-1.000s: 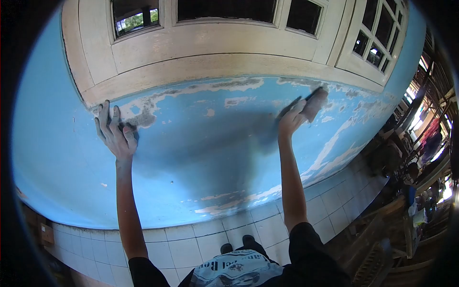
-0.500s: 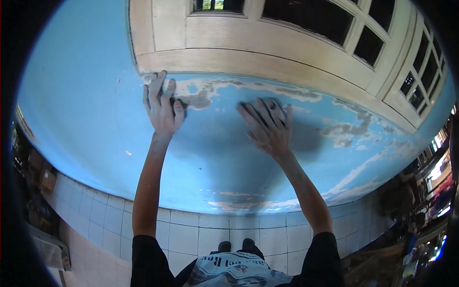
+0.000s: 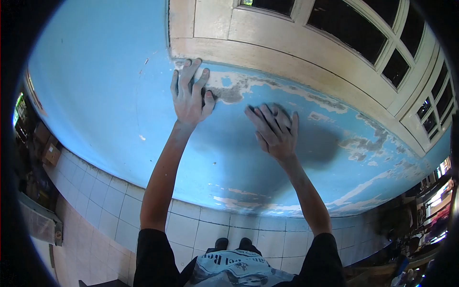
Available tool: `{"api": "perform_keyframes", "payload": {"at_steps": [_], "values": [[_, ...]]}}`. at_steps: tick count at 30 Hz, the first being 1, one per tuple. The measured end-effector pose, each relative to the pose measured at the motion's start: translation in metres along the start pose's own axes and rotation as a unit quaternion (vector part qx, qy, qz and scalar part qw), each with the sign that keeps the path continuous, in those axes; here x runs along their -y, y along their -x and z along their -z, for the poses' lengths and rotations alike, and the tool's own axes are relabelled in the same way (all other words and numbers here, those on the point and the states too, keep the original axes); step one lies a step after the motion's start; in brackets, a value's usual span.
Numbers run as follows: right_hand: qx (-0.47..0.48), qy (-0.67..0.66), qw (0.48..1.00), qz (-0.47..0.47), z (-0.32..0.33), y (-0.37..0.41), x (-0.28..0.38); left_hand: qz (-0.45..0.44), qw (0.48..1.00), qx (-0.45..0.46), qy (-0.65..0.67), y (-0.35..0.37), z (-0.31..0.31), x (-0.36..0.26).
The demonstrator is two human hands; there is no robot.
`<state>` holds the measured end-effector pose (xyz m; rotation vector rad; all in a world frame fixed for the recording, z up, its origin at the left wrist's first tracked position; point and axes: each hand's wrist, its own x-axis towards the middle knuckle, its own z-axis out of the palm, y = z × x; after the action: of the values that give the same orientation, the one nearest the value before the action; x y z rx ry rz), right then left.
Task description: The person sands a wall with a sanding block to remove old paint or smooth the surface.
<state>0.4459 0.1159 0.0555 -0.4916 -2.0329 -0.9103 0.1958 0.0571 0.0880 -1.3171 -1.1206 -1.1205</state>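
My left hand (image 3: 190, 98), dusty grey, rests open against the blue wall (image 3: 114, 95) with its fingers spread. Its fingertips touch the wall just below the lower left corner of the cream window frame (image 3: 210, 48). Beside its thumb is a patch of bare grey plaster (image 3: 229, 94). Farther right, my right hand (image 3: 275, 134) presses on the wall below the peeled strip, its fingers bent and the little finger apart. Something dark shows around those fingertips; whether it is a held thing or shadow is hard to make out.
Peeled paint (image 3: 368, 138) runs along the wall under the window toward the right. White floor tiles (image 3: 181, 229) lie below, with my shoes (image 3: 221, 244) on them. A cardboard box (image 3: 51, 154) stands at the far left, and clutter (image 3: 411, 268) fills the lower right.
The view has shifted, so the window and wall appear farther right. My left hand stays by the frame's corner. My right hand has moved left along the wall, nearer to the left hand.
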Motion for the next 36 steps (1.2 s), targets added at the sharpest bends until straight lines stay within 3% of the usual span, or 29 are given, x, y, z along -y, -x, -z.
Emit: {"api": "perform_keyframes", "payload": {"at_steps": [4,6,9,14,20,23,25,27,28,29,30,31,33,34,36], "values": [[0.02,-0.07,0.997,-0.033,0.013,-0.07,0.021,-0.002,1.0,-0.007,-0.003,-0.001,0.001,0.002],[-0.056,-0.054,0.997,-0.016,0.004,-0.081,0.025,0.002,1.0,-0.023,0.003,-0.001,0.0,0.001],[0.008,-0.02,0.998,0.053,0.006,-0.043,0.019,0.003,1.0,-0.028,0.002,-0.001,0.002,0.003],[0.001,-0.023,0.996,0.083,-0.01,0.026,0.026,0.019,1.0,0.007,0.009,0.001,0.002,0.005],[0.007,-0.094,0.995,0.044,-0.012,-0.042,0.053,0.012,0.999,0.022,0.036,0.001,0.006,0.006],[-0.058,0.008,0.993,0.106,-0.018,-0.027,0.039,0.005,0.999,0.017,0.04,0.001,0.005,0.006],[-0.015,-0.086,0.996,0.024,-0.004,0.002,0.011,0.009,0.999,0.018,0.036,0.002,0.005,0.006],[0.002,-0.067,0.983,-0.171,-0.006,0.041,-0.011,0.01,0.999,0.013,0.028,0.002,0.004,0.006],[0.003,-0.063,0.984,-0.169,-0.006,0.032,-0.014,0.011,1.0,0.014,0.02,0.003,0.003,0.005],[-0.166,-0.088,0.948,-0.256,-0.005,0.016,-0.013,0.013,0.999,0.015,0.025,0.002,0.003,0.004],[-0.329,-0.106,0.877,-0.334,-0.005,0.009,-0.008,0.008,1.0,0.015,0.022,0.002,0.004,0.004],[-0.327,-0.099,0.877,-0.337,-0.007,0.01,0.004,0.002,1.0,0.015,0.021,0.001,0.005,0.004],[-0.046,-0.046,0.967,-0.245,-0.009,0.015,0.021,-0.006,0.999,0.007,0.033,0.0,0.003,0.006],[-0.044,-0.035,0.966,-0.251,-0.005,0.019,0.015,-0.006,1.0,0.009,0.026,0.0,0.004,0.006],[-0.028,-0.109,0.993,0.021,0.002,0.025,-0.002,-0.004,1.0,0.009,0.017,0.001,0.004,0.005]]}}
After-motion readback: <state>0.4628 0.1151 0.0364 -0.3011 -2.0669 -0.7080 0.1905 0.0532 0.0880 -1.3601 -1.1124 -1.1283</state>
